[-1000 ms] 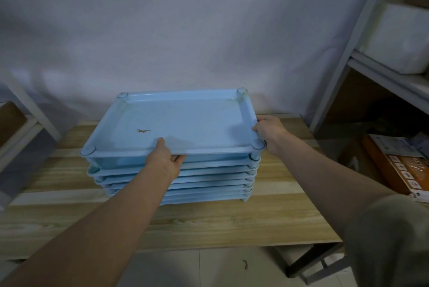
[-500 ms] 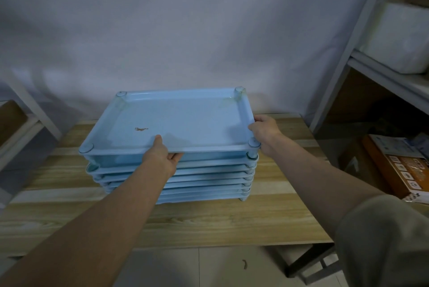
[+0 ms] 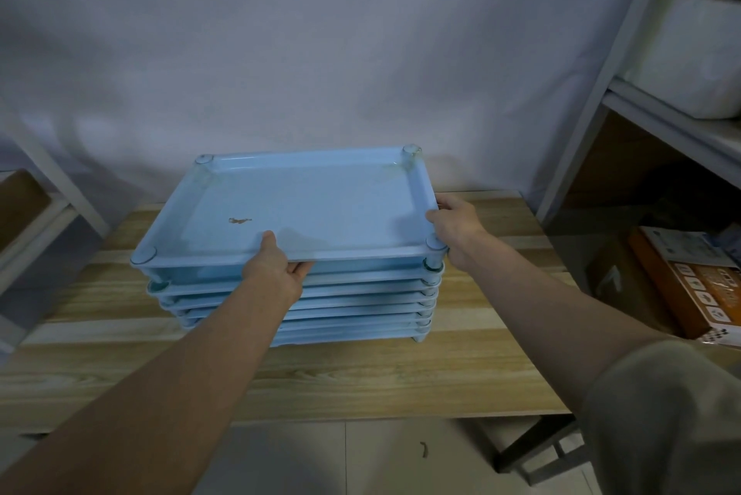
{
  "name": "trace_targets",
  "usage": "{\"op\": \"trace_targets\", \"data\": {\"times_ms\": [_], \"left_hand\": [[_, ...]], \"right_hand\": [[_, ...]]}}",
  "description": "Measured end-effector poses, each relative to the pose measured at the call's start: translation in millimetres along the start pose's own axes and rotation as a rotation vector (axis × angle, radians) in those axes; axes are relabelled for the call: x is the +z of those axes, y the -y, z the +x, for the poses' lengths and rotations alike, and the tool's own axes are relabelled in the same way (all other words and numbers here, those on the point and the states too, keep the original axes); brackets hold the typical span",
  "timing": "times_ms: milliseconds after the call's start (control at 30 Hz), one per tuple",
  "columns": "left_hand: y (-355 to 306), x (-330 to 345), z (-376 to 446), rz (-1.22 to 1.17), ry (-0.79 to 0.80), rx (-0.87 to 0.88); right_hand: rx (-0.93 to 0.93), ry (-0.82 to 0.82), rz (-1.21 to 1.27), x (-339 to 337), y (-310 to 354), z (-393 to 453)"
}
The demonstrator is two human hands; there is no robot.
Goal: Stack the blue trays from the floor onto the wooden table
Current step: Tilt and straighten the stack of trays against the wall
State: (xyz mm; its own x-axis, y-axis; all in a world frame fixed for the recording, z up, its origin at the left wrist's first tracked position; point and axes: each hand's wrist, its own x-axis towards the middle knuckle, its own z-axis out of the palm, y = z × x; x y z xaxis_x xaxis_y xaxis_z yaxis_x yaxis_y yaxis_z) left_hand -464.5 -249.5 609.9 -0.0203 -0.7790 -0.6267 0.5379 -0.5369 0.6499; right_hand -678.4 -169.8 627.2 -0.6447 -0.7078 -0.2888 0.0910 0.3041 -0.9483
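Note:
A light blue top tray [image 3: 304,206] with round corner posts and a small brown stain lies on a stack of several blue trays [image 3: 361,306] on the wooden table [image 3: 361,374]. My left hand [image 3: 276,266] grips the top tray's near rim, thumb on top and fingers underneath. At the tray's right rim near the front corner, my right hand [image 3: 453,226] holds the edge. The top tray sits slightly left of the stack below.
A white cloth [image 3: 320,53] hangs behind the table. A grey metal shelf [image 3: 625,93] at right carries a white foam box [image 3: 697,57]; an orange carton [image 3: 689,282] lies lower down. Another shelf frame [image 3: 44,190] stands at left. Tiled floor [image 3: 361,458] shows below the table's front edge.
The top tray has come down a little onto the stack and shifted slightly left, with both hands keeping their grips on its rims.

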Motion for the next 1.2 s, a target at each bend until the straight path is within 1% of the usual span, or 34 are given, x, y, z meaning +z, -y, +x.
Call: {"op": "trace_targets", "data": {"times_ms": [167, 333, 433, 567, 700, 800, 867, 900, 967, 1000, 1067, 1133, 1200], "left_hand": [[0, -1, 0, 0.001, 0.004, 0.006], [0, -2, -1, 0.002, 0.014, 0.014], [0, -4, 1, 0.006, 0.010, 0.024], [2, -6, 3, 0.022, 0.004, 0.029], [2, -8, 3, 0.016, 0.012, 0.014], [5, -10, 1, 0.015, 0.020, 0.006], [5, -11, 0, 0.015, 0.030, 0.009], [5, -12, 0, 0.021, 0.040, 0.008], [2, -15, -1, 0.050, 0.075, -0.010], [0, -18, -3, 0.065, 0.098, -0.026], [-6, -26, -5, 0.075, 0.148, -0.054], [-16, -39, -7, 0.099, 0.191, -0.052], [-29, -58, -5, 0.188, 0.190, -0.027]], "right_hand": [[-0.019, -0.011, -0.023, 3, -1, 1], [-0.117, -0.024, -0.099, 8, -12, 0], [-0.191, -0.032, -0.189, 12, -16, -1], [-0.159, -0.064, -0.244, 13, -19, -4], [-0.161, -0.010, -0.196, 10, -21, -5], [-0.162, -0.020, -0.219, 10, -25, -5], [-0.184, -0.053, -0.322, 11, -26, -3], [-0.187, -0.077, -0.421, 12, -24, -3], [-0.204, -0.182, -0.715, 15, -21, -5], [-0.256, -0.248, -0.837, 17, -19, -8], [-0.449, -0.317, -0.933, 28, -17, -16], [-0.654, -0.286, -0.947, 47, -13, -23], [-0.825, -0.184, -0.976, 75, -9, -32]]}}
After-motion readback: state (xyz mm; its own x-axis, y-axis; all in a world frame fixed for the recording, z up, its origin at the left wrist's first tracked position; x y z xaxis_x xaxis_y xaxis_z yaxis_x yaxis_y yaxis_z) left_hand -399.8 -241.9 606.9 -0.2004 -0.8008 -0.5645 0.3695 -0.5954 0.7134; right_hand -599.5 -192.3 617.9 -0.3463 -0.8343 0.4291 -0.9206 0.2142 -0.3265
